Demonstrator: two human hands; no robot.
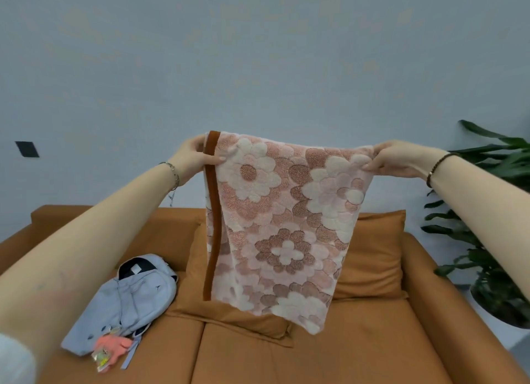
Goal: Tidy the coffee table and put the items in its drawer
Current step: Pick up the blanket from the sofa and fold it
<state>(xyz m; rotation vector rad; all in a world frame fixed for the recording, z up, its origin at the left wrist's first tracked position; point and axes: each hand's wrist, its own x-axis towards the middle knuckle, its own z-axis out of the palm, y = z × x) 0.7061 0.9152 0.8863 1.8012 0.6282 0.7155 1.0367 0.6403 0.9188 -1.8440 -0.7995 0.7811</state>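
Note:
A pink fleece blanket [281,226] with white and brown flowers and a brown edge band hangs folded in the air in front of me, above the sofa. My left hand [192,158] pinches its top left corner by the brown band. My right hand [397,158] pinches the top right corner. Both arms are stretched forward at the same height, so the top edge is held taut and the cloth drapes down. The coffee table and its drawer are out of view.
An orange-brown sofa [358,352] fills the lower view, with two matching cushions [372,254] behind the blanket. A light blue backpack [129,300] with a pink charm [110,346] lies on the left seat. A potted plant [493,226] stands at the right.

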